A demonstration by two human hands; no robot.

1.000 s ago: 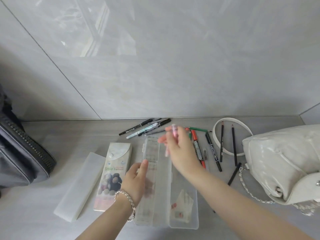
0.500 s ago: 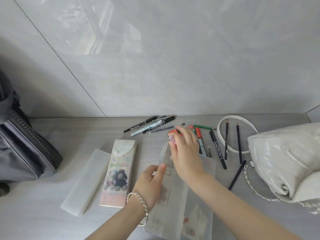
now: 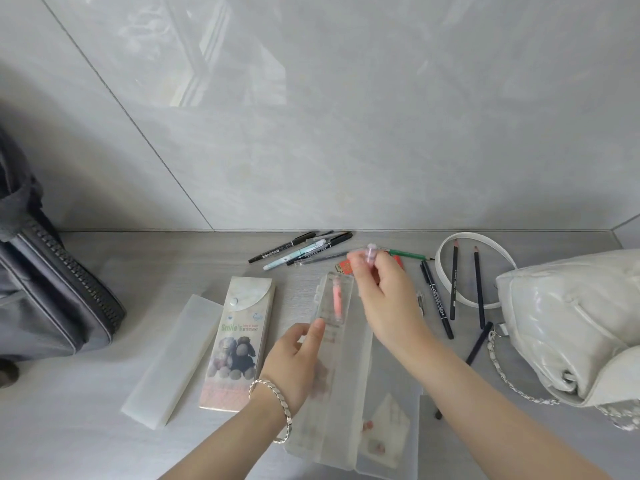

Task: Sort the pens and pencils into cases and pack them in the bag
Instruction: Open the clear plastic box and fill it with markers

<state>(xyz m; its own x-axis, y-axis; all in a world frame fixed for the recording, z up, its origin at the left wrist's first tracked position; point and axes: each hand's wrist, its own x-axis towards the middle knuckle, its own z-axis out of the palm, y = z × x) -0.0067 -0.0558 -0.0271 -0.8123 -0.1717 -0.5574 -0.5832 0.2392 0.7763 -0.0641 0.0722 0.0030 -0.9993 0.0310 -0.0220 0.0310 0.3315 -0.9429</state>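
My left hand grips the raised lid of a clear plastic pencil case at the table's front. A salmon-pink pen shows through the lid's far end. Just right of it, my right hand pinches a small lilac-pink pen by its fingertips, above the case's far end. Loose pens lie near the wall. A green pen, a black marker and two dark pencils lie further right. The white bag sits at the right.
A printed "Smile's" case and a frosted case lie left of the clear one. A grey zipped bag stands at the far left. The white bag's strap and chain lie beside the pencils. The tiled wall rises right behind.
My right hand has lifted from the case's far end and drawn back toward the wall with the small pink pen. The left hand still holds the lid up.
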